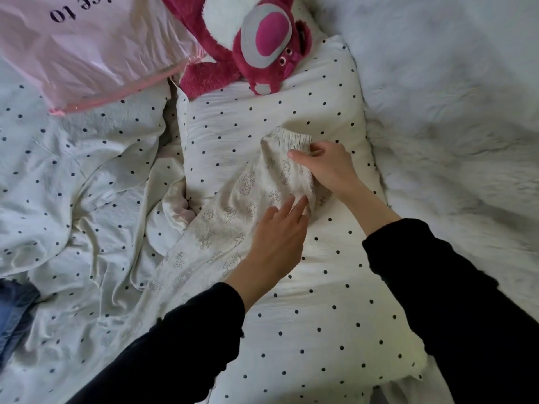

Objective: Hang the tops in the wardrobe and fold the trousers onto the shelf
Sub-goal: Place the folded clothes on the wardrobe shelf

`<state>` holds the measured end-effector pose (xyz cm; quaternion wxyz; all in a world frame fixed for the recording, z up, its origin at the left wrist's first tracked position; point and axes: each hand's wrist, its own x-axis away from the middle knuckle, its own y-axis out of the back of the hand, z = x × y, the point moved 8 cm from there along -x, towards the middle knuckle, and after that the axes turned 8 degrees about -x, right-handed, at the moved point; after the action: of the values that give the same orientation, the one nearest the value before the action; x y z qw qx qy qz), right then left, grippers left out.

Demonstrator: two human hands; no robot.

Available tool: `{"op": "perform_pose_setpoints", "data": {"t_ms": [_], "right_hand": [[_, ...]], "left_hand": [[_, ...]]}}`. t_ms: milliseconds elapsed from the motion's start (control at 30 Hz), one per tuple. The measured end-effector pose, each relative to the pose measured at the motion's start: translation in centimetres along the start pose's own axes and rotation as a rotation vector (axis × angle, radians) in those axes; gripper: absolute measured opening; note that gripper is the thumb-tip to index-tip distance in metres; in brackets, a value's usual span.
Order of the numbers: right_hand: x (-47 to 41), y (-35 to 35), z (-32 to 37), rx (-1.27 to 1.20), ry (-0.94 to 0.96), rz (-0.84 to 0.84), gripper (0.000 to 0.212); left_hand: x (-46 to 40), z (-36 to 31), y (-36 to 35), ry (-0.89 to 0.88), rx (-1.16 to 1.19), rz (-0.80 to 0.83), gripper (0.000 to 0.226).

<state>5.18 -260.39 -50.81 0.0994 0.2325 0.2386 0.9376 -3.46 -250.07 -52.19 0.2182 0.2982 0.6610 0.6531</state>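
Observation:
Cream trousers (233, 211) printed with small grey figures lie stretched over a polka-dot pillow (306, 287) on the bed, waistband at the far end, legs trailing toward the lower left. My right hand (323, 167) rests on the trousers just below the waistband, thumb stretched along the cloth, fingers curled at the right edge of the fabric. My left hand (277, 237) lies on the trousers lower down, with straight fingers touching the same right edge. Both arms wear black sleeves.
A pink plush bear (256, 42) lies at the head of the pillow. A pink plastic bag (87, 51) sits at the upper left. A rumpled polka-dot duvet (73, 185) covers the left, a white fluffy blanket (452, 97) the right. Blue denim (14, 316) shows at the left edge.

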Motion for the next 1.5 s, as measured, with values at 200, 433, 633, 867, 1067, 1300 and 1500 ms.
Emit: {"op": "perform_pose_setpoints", "data": {"t_ms": [200,433,633,867,1067,1300,1500], "right_hand": [[-1.0,2.6,-3.0,0.043,-0.165,-0.213,0.032],[-0.5,4.1,-5.2,-0.075,-0.282,-0.311,0.022],[3.2,1.6,-6.1,-0.17,-0.323,-0.288,0.019],[11.9,-6.5,-7.9,-0.386,-0.464,-0.064,0.02],[16.3,-11.9,-8.1,-0.496,-0.499,0.139,0.012],[18.1,-14.6,-7.2,-0.426,-0.445,0.292,0.009],[20.3,-14.0,-7.1,-0.418,-0.356,0.059,0.029]], "left_hand": [[2.2,1.0,0.0,0.128,-0.034,-0.115,0.036],[8.8,3.4,-2.6,0.376,0.026,-0.039,0.025],[10.0,3.5,-2.4,0.371,0.112,-0.039,0.043],[12.6,3.7,-2.2,0.398,0.293,-0.194,0.027],[17.4,5.1,-2.9,0.51,0.265,-0.216,0.045],[22.0,7.1,-4.5,0.545,0.158,-0.07,0.045],[23.7,7.0,-5.1,0.52,0.179,-0.014,0.044]]}}
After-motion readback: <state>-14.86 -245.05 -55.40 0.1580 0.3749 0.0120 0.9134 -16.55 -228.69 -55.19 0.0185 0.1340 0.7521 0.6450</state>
